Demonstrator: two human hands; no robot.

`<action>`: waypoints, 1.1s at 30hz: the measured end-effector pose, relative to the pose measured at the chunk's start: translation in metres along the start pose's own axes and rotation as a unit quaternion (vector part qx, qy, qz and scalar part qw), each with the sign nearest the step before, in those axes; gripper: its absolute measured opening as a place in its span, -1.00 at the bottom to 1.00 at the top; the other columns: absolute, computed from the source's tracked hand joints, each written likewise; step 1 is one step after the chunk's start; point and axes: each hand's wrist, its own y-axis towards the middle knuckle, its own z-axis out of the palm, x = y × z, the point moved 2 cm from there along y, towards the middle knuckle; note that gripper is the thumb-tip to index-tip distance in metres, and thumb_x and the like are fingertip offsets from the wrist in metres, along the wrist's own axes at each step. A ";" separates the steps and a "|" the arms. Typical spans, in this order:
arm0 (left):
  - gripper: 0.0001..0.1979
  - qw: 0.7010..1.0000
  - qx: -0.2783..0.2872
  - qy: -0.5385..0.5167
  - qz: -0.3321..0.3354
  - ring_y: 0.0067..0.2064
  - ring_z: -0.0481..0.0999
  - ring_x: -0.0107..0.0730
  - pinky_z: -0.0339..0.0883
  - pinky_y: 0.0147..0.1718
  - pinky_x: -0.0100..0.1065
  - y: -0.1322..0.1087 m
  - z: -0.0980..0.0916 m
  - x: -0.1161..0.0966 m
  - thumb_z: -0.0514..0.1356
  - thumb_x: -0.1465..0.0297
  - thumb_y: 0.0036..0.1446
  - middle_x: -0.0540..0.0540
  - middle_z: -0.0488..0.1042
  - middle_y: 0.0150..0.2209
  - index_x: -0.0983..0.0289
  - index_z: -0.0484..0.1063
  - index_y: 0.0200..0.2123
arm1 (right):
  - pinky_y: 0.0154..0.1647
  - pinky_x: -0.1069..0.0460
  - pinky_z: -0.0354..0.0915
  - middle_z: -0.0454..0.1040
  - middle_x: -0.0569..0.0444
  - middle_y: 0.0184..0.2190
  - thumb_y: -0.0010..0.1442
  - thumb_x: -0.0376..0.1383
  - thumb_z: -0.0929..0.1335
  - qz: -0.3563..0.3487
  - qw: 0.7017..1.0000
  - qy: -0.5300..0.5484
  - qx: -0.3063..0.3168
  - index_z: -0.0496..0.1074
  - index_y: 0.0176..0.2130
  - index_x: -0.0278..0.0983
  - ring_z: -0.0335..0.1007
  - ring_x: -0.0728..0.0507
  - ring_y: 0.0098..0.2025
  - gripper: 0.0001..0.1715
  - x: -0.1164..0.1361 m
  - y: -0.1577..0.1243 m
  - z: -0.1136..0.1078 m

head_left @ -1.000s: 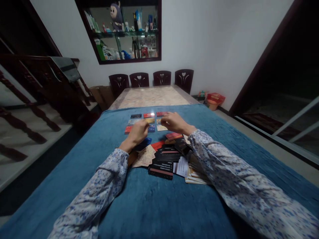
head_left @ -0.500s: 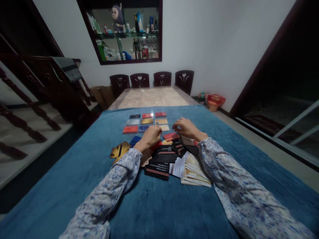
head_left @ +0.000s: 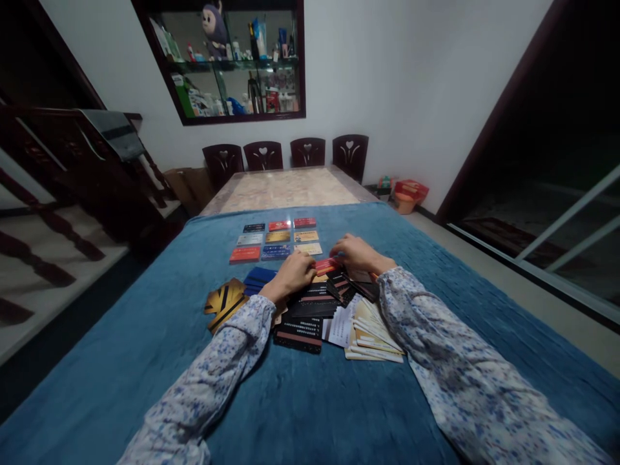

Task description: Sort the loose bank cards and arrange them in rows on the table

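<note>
A red card (head_left: 326, 266) lies between my hands at the far side of a loose heap of cards. My left hand (head_left: 294, 272) has its fingers curled at the card's left end. At the right end, my right hand (head_left: 357, 254) has bent fingers pinching the edge. Under and around them are black cards (head_left: 303, 330), blue cards (head_left: 259, 279), gold-and-black cards (head_left: 225, 300) and a fan of white-and-gold cards (head_left: 374, 336). Beyond the heap, several cards lie in neat rows, among them an orange-red card (head_left: 245, 254) and a cream card (head_left: 308, 248).
A blue cloth (head_left: 159, 349) covers the near part of the table. Past it shows the bare marble tabletop (head_left: 285, 186). Chairs (head_left: 308, 152) stand at the far end, below a wall shelf (head_left: 232, 63). A red basin (head_left: 405, 201) sits on the floor at right.
My left hand has lowered slightly and my right hand has come in, so both now meet at the red card. The whole view has shifted a little.
</note>
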 end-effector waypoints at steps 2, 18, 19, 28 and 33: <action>-0.84 1.000 0.001 -0.005 0.004 -0.02 0.54 -0.14 0.40 0.07 -0.19 0.000 0.002 0.001 0.21 0.44 0.23 0.22 0.63 -0.17 0.29 0.63 -0.25 | -0.12 0.02 0.19 0.64 -0.04 -0.07 0.33 -0.23 0.39 -0.008 1.000 -0.002 0.011 0.66 -0.04 -0.14 0.40 -0.21 -0.01 -0.73 -0.001 0.001 0.003; -0.77 0.999 0.031 -0.028 0.008 -0.16 0.57 -0.24 0.38 -0.14 -0.37 0.000 0.003 0.010 0.25 0.24 0.23 0.16 0.63 -0.28 0.24 0.64 -0.33 | -0.10 0.00 0.24 0.59 -0.04 0.07 0.35 -0.23 0.35 -0.006 0.998 -0.009 0.059 0.62 0.06 -0.08 0.39 -0.27 0.07 -0.65 0.003 -0.002 0.002; -0.77 0.999 0.030 -0.027 0.007 -0.16 0.57 -0.25 0.38 -0.15 -0.38 0.000 0.003 0.009 0.25 0.24 0.23 0.15 0.63 -0.28 0.24 0.64 -0.33 | -0.10 0.00 0.24 0.59 -0.04 0.07 0.34 -0.23 0.35 -0.007 0.998 -0.007 0.059 0.62 0.06 -0.08 0.39 -0.26 0.06 -0.64 0.003 -0.001 0.002; -0.77 0.999 0.028 -0.034 0.000 -0.23 0.58 -0.26 0.37 -0.18 -0.37 -0.002 -0.005 0.004 0.22 0.31 0.23 0.17 0.64 -0.35 0.25 0.65 -0.39 | -0.09 -0.01 0.25 0.63 -0.05 0.00 0.33 -0.21 0.36 -0.020 0.999 0.023 0.040 0.65 0.02 -0.11 0.42 -0.26 0.04 -0.66 -0.003 0.001 0.004; -0.79 0.999 0.024 -0.033 -0.015 -0.25 0.57 -0.24 0.38 -0.18 -0.34 -0.003 -0.012 0.006 0.21 0.37 0.19 0.15 0.65 -0.37 0.24 0.66 -0.39 | -0.08 0.01 0.25 0.67 -0.04 -0.09 0.34 -0.19 0.34 -0.057 0.996 0.061 0.022 0.68 -0.05 -0.18 0.45 -0.22 -0.05 -0.66 -0.008 0.002 0.005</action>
